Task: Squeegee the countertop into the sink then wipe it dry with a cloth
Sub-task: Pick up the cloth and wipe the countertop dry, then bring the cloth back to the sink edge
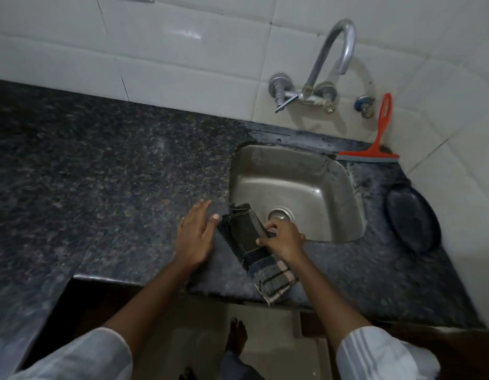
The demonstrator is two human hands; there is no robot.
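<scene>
Speckled polished stone countertop – brushed steel sink, woven checked cloth, glossy tiles

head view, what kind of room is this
Most likely a home kitchen: a steel sink set in a dark granite countertop, a wall tap on white tiles, and a red squeegee.
</scene>
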